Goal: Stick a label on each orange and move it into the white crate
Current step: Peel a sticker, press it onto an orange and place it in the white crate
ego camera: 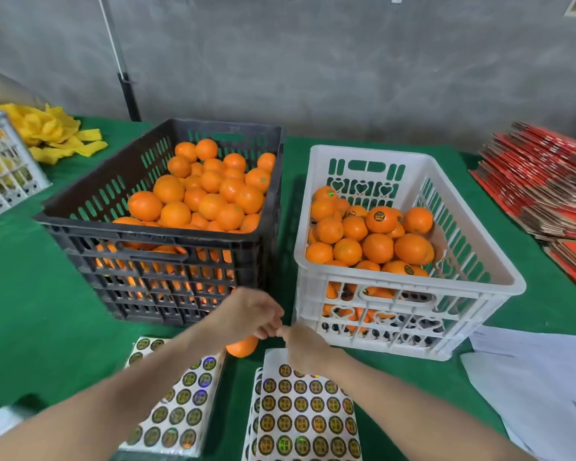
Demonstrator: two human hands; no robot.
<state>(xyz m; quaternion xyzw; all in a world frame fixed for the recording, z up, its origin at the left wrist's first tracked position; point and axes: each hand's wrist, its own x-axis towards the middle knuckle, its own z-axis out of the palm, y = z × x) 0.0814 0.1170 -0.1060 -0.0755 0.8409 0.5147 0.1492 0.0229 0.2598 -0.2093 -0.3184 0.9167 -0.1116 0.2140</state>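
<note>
One orange is gripped by the left hand, just left of the white crate. The right hand touches it, and its fingers' state cannot be told. Labelling seems in hand; next, a lift into the crate is called for.

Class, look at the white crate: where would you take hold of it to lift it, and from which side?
The white crate: hook fingers into the handle slots in its near and far end walls, one hand from each end. Its load of oranges makes a one-sided grip likely to tip it.
</note>
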